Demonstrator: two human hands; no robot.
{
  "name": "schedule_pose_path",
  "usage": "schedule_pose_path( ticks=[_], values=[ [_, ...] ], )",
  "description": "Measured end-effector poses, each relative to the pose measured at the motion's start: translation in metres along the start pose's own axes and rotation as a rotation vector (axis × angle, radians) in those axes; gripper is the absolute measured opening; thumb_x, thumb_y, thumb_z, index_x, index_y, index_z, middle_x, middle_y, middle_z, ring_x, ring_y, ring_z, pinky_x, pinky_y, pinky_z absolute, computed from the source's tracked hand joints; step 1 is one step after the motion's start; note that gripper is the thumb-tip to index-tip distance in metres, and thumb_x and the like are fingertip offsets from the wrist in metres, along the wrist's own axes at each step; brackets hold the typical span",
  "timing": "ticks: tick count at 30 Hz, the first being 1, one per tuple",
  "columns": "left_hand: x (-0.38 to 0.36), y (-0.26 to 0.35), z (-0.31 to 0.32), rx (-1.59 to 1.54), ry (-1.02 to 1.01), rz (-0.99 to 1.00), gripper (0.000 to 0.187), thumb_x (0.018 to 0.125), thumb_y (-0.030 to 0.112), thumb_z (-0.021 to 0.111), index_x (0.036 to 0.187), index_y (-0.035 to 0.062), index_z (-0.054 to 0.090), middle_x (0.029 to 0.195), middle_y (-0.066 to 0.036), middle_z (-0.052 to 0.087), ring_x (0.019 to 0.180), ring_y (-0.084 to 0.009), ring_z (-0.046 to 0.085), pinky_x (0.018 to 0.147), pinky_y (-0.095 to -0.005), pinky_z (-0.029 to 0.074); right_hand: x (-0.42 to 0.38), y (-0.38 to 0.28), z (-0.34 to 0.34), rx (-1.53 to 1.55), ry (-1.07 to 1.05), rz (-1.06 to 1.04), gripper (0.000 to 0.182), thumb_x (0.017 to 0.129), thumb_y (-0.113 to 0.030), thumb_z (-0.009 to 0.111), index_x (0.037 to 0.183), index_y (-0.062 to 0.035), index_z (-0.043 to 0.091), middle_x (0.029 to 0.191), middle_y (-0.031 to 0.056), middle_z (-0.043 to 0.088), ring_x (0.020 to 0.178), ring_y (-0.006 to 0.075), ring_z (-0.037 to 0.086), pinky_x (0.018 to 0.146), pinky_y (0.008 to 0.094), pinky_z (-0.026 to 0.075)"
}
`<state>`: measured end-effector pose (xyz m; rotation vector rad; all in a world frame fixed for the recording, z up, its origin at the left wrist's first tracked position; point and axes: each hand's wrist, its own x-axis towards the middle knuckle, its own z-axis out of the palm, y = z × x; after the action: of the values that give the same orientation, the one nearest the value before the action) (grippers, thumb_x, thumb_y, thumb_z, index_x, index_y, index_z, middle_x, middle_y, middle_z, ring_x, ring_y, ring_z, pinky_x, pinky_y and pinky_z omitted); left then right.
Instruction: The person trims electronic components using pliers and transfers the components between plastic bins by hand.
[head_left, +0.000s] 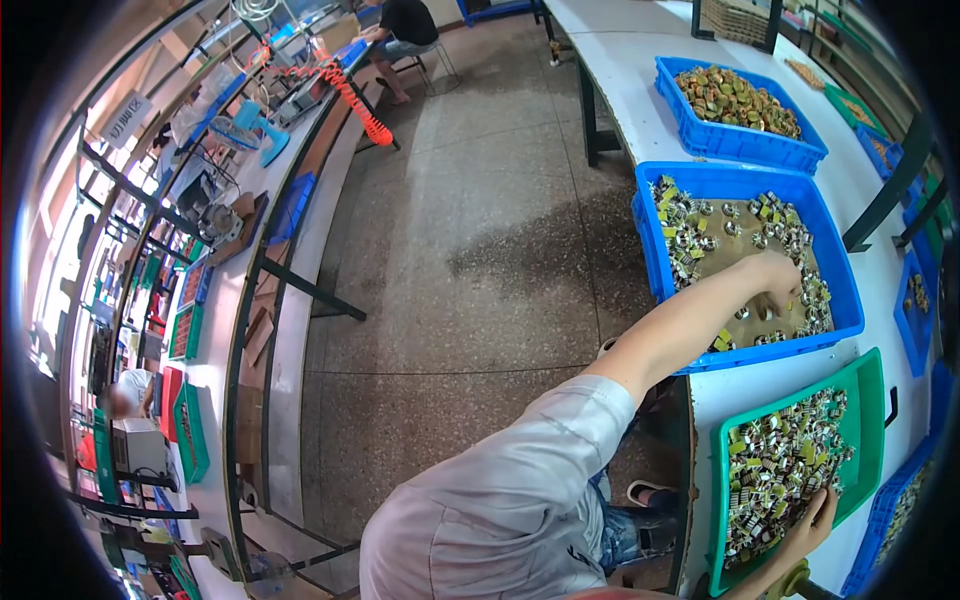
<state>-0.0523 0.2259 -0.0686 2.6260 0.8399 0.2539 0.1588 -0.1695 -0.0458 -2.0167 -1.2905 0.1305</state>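
Small silver metal components with yellow-green tabs [683, 245] lie in the large blue plastic tray [780, 353], mostly grouped along its sides, with a few standing singly on its brown bottom; that spacing probably makes single pieces easier to pinch than a deep heap would. The left hand [775, 278] is inside this tray, over the side away from the aisle, wrist bent and fingers curled down toward the bottom. Whether it grips a component cannot be told, since the hand itself hides the fingertips.

Just beside the blue tray, on the person's right, a green plastic tray [871, 415] is heaped with similar components. The right hand [812, 528] is at its edge, bent fingers against the heap; whether they grasp a piece or only rest there is unclear. Side by side, the two trays suit one hand at each without a step, and their raised walls likely keep loose parts from rolling away.

On the blue tray's opposite side, close by, a second blue tray [740, 147] holds brass-coloured parts [735, 98], apparently kept apart by kind. All three rest on a white workbench [708, 388]. Across the aisle from the blue tray are an orange coiled hose [352, 102], a blue fan [268, 140] and a seated person [405, 28].
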Motion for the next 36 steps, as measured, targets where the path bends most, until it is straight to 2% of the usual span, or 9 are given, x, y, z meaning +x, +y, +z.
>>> schedule_pose_path(
  ticks=[7,11,22,26,27,30,32,33,36],
  values=[
    [0.006,-0.005,0.013,0.036,-0.070,0.014,0.021,0.063,0.034,0.078,0.069,0.0165,0.068,0.067,-0.002,0.067,0.067,-0.0255,0.062,0.065,-0.0408,0.050,0.000,0.003,0.005,0.030,0.033,-0.022,0.037,0.104,-0.028,0.047,0.118,0.0024,0.061,0.104,0.0117,0.065,0.091,0.0215,0.061,0.080,0.0340,0.049],
    [0.007,-0.002,0.021,0.076,0.065,0.024,0.021,0.064,0.033,0.078,0.072,0.0160,0.067,0.069,-0.002,0.067,0.069,-0.0253,0.063,0.066,-0.0408,0.050,-0.001,0.002,0.004,0.014,0.030,-0.016,0.036,0.104,-0.028,0.047,0.118,0.0020,0.061,0.105,0.0120,0.065,0.091,0.0216,0.061,0.081,0.0339,0.049],
    [0.013,-0.002,0.037,-0.074,0.108,0.173,0.020,0.064,0.025,0.078,0.074,0.0131,0.064,0.069,-0.003,0.065,0.066,-0.0238,0.061,0.065,-0.0399,0.051,-0.001,-0.006,0.004,-0.002,0.046,-0.036,0.037,0.104,-0.029,0.047,0.119,0.0010,0.061,0.103,0.0108,0.066,0.090,0.0217,0.061,0.079,0.0347,0.049],
    [0.018,0.012,0.039,-0.695,0.140,-0.007,0.021,0.061,0.014,0.079,0.072,0.0096,0.062,0.067,-0.004,0.063,0.062,-0.0210,0.059,0.059,-0.0370,0.051,-0.001,-0.009,0.001,0.038,0.007,-0.007,0.037,0.104,-0.029,0.045,0.119,-0.0001,0.061,0.102,0.0102,0.066,0.089,0.0216,0.062,0.077,0.0344,0.048],
    [0.023,0.014,0.040,-0.719,0.277,0.040,0.023,0.060,0.007,0.079,0.073,0.0080,0.061,0.067,-0.006,0.062,0.060,-0.0188,0.058,0.054,-0.0341,0.050,-0.002,-0.010,0.001,0.056,-0.002,-0.006,0.037,0.104,-0.030,0.045,0.119,-0.0004,0.061,0.102,0.0102,0.066,0.088,0.0212,0.062,0.076,0.0344,0.048],
    [0.011,0.024,0.018,-1.095,0.345,-0.141,0.030,0.066,0.010,0.079,0.091,0.0093,0.063,0.079,-0.007,0.064,0.066,-0.0172,0.061,0.059,-0.0310,0.053,0.003,0.007,-0.003,0.101,-0.037,0.047,0.035,0.103,-0.028,0.048,0.118,0.0001,0.062,0.104,0.0096,0.066,0.087,0.0211,0.062,0.078,0.0334,0.049],
    [0.005,0.033,-0.001,-1.261,0.263,-0.261,0.038,0.073,0.012,0.076,0.108,0.0070,0.062,0.088,-0.009,0.066,0.076,-0.0188,0.065,0.065,-0.0337,0.055,-0.003,-0.006,0.001,0.146,0.109,0.096,0.031,0.100,-0.023,0.053,0.115,0.0019,0.063,0.106,0.0093,0.067,0.089,0.0224,0.062,0.080,0.0322,0.050],
    [0.005,0.038,-0.004,-1.391,0.257,-0.174,0.037,0.075,0.012,0.075,0.109,0.0059,0.062,0.090,-0.008,0.067,0.079,-0.0189,0.065,0.065,-0.0328,0.054,-0.003,-0.010,0.000,0.152,0.168,0.043,0.027,0.097,-0.019,0.057,0.110,0.0035,0.065,0.105,0.0103,0.068,0.089,0.0215,0.062,0.078,0.0315,0.050],
    [-0.010,0.066,-0.024,-1.689,0.055,-0.187,0.017,0.086,0.021,0.064,0.100,0.0098,0.065,0.092,-0.002,0.064,0.078,-0.0128,0.060,0.050,-0.0242,0.044,0.000,-0.057,-0.016,0.146,0.177,0.054,0.021,0.091,-0.013,0.060,0.102,0.0036,0.066,0.096,0.0086,0.068,0.082,0.0198,0.061,0.074,0.0291,0.048]
  ],
)
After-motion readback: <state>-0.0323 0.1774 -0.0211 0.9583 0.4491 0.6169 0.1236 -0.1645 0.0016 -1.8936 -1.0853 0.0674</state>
